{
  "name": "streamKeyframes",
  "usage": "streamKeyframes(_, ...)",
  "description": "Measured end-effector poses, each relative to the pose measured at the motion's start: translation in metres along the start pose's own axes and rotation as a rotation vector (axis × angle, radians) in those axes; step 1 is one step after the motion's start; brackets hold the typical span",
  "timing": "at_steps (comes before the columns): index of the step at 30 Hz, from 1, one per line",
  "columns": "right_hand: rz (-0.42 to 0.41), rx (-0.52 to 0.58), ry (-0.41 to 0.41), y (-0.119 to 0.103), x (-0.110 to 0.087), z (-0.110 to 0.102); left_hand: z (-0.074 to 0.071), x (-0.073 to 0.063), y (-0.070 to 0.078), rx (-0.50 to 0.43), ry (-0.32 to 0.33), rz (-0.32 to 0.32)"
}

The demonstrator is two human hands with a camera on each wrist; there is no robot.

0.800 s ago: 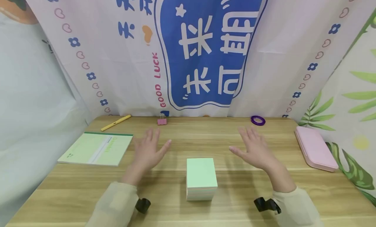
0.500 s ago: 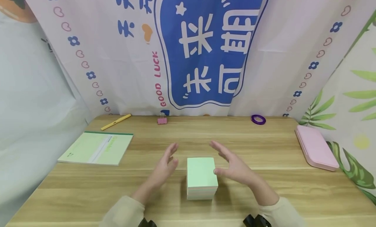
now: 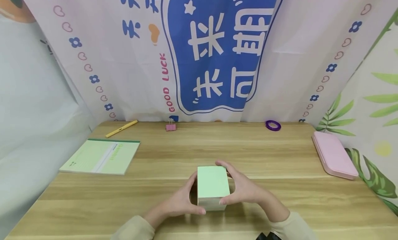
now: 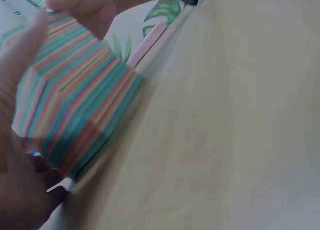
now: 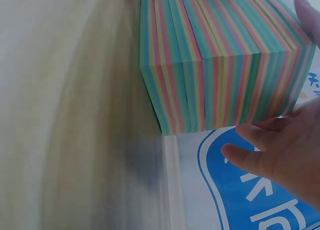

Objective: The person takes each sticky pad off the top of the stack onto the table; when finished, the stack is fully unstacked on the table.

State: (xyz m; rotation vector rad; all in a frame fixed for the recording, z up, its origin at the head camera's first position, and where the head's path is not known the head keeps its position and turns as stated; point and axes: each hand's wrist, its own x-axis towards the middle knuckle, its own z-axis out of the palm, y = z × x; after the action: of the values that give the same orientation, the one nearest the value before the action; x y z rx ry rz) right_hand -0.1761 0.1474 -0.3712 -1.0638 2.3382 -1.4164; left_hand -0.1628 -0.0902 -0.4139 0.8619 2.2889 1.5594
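A cube-shaped stack of sticky notes (image 3: 212,181) stands on the wooden table, its top sheet pale green. Both wrist views show its sides (image 4: 80,90) striped in teal, pink and yellow. Around its left side my left hand (image 3: 181,200) is curved, thumb at the front and fingers toward the back. My right hand (image 3: 244,190) holds the right side likewise, with the thumb on the front corner and a finger at the rear corner. In the right wrist view, the right fingers (image 5: 255,140) lie along the far edge of the stack. The left fingertips are partly hidden in the head view.
A green notebook (image 3: 101,157) and a yellow pen (image 3: 121,128) lie at the left. Along the back edge are a pink binder clip (image 3: 170,127) and a purple tape roll (image 3: 273,125). On the right lies a pink case (image 3: 334,155). A printed cloth (image 3: 280,77) hangs behind the table.
Both hands, earlier spread apart above the table, have come inward and down and now hold the stack of sticky notes from either side. The stack has stayed in place.
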Motion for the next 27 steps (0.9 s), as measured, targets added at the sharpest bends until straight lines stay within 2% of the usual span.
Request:
streamKeyframes(4, 0.005, -0.041, 0.017, -0.002, 0.0, 0.002, 0.007, 0.0, -0.005, 0.027, 0.024, -0.003)
streamKeyframes(8, -0.012, -0.045, 0.021, -0.003, 0.001, 0.003, 0.009, 0.0, -0.008, 0.063, 0.054, 0.05)
streamKeyframes(10, -0.025, -0.055, 0.023, -0.002, 0.002, 0.003, 0.009, -0.001, -0.001, 0.082, 0.064, 0.055)
streamKeyframes(15, -0.018, -0.126, 0.055, -0.004, 0.001, 0.003, 0.008, -0.001, 0.003, 0.122, 0.061, 0.03)
streamKeyframes(19, -0.038, -0.168, 0.078, -0.004, 0.001, 0.001, 0.009, 0.001, -0.01, 0.155, 0.067, 0.03)
streamKeyframes(23, -0.08, -0.153, 0.085, -0.003, 0.001, -0.001, 0.01, 0.001, -0.012, 0.163, 0.081, 0.034)
streamKeyframes(27, -0.072, -0.181, 0.084, -0.004, 0.001, -0.001, 0.01, 0.001, -0.012, 0.18, 0.09, 0.031)
